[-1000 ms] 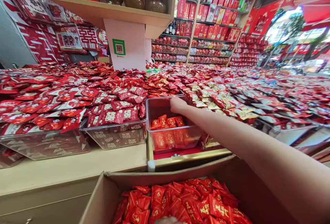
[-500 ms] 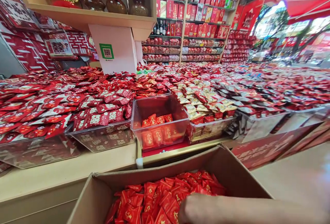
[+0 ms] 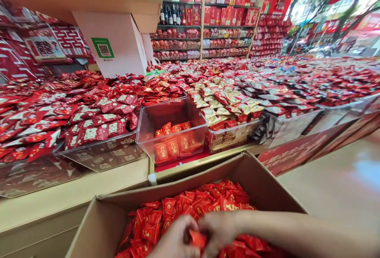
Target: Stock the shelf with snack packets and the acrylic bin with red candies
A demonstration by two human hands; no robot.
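Note:
Over a brown cardboard box (image 3: 127, 199) full of red candy packets (image 3: 148, 224), my two hands meet. My left hand (image 3: 178, 238) is curled at the lower centre, its fingers closed against a red packet (image 3: 197, 239). From the right comes my right hand (image 3: 218, 228), whose bent fingers grip the other side of that packet, slightly blurred. Behind the box stands a clear plastic bin (image 3: 173, 131), partly filled with similar red packets lined up in rows.
Bins heaped with dark red packets (image 3: 97, 127) stand to the left, and one with cream and gold packets (image 3: 228, 103) to the right. A white box with a QR code (image 3: 118, 52) and stocked shelves (image 3: 204, 20) are behind.
My left hand has come into view from below. My right hand has moved up off the pile's lower part to meet it, with a packet now between them. The view has tilted slightly down.

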